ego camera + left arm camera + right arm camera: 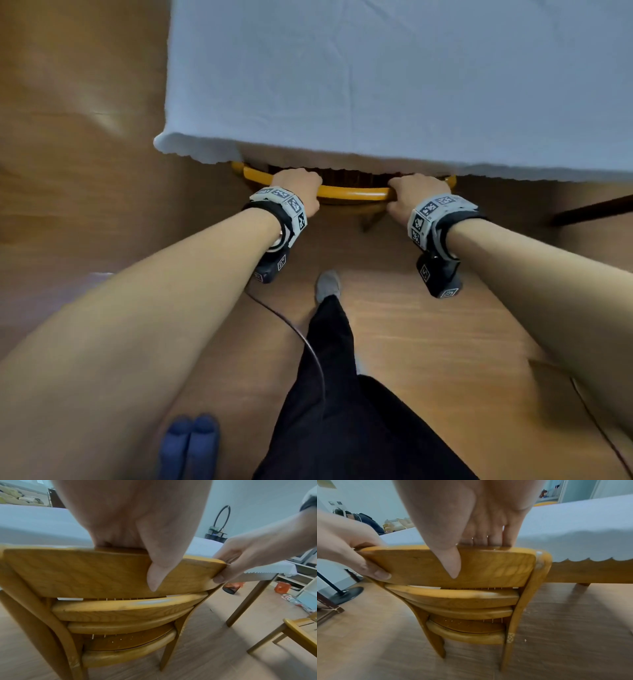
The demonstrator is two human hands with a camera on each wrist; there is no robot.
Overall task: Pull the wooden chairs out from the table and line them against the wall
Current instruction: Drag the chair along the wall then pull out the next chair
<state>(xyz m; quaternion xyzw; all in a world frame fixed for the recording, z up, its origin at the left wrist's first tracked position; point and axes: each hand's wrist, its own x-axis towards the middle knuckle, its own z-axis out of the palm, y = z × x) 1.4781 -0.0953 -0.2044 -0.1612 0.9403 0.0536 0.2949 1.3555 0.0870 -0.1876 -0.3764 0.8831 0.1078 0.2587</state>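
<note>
A yellow wooden chair [352, 192] stands tucked under the table [376, 85], which wears a pale blue cloth. Only the chair's curved top rail shows in the head view. My left hand [298, 186] grips the left part of that rail, fingers over the top and thumb on the near face. My right hand [416, 193] grips the rail's right part the same way. The wrist views show the chair's back slats [120, 609] and seat [467, 626], with my left hand [137, 545] and right hand [467, 540] wrapped over the top rail.
A second wooden chair [298, 632] stands to the right on the wood floor. A table leg [247, 601] is near it, with clutter and shelves behind. A black stand base [346, 595] sits to the left. My foot [327, 286] is behind the chair; blue slippers [188, 445] lie nearby.
</note>
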